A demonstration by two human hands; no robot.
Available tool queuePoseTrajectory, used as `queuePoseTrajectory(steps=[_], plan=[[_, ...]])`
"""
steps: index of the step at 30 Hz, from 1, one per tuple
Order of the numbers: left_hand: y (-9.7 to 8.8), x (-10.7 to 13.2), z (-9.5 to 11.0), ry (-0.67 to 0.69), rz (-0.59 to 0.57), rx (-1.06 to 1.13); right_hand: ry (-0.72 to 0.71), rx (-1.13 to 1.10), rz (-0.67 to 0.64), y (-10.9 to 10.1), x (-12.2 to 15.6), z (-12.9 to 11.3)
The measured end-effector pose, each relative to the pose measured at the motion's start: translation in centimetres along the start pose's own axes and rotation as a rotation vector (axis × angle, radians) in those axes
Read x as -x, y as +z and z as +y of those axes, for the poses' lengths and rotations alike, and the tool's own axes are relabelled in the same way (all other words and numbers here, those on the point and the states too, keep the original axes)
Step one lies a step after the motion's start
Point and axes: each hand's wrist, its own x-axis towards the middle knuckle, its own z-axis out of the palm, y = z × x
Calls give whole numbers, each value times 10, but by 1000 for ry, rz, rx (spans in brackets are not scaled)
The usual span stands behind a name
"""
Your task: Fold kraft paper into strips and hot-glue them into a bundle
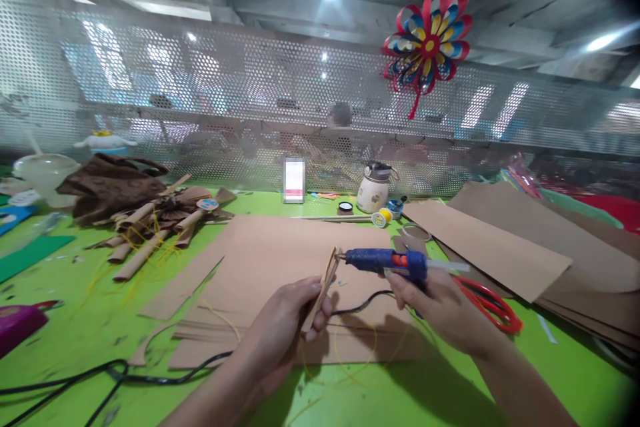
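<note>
My left hand is closed on a narrow folded piece of brown cardboard, tilted upward to the right. A blue glue gun is gripped in my right hand, its fingers wrapped round the handle. The nozzle points left and meets, or nearly meets, the upper end of the cardboard piece. Out of the gun's back sticks a clear glue stick. Beneath both hands lie brown cardboard sheets, with thin yellow thread looping below the left hand.
Rolled brown paper tubes tied with yellow thread lie left, near a brown bag. A black cable crosses the front. Red-handled scissors and stacked cardboard are right. A yellow thread spool and a bottle stand behind.
</note>
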Motion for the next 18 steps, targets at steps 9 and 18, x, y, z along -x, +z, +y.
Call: queuePoseTrajectory(steps=[9,18], plan=[[0,0,4,-37,31,16,33,-20,-149,-5,5,-1],[-2,-1,-1,-16,-12,26,26,-16,-92,-1,2,-4]])
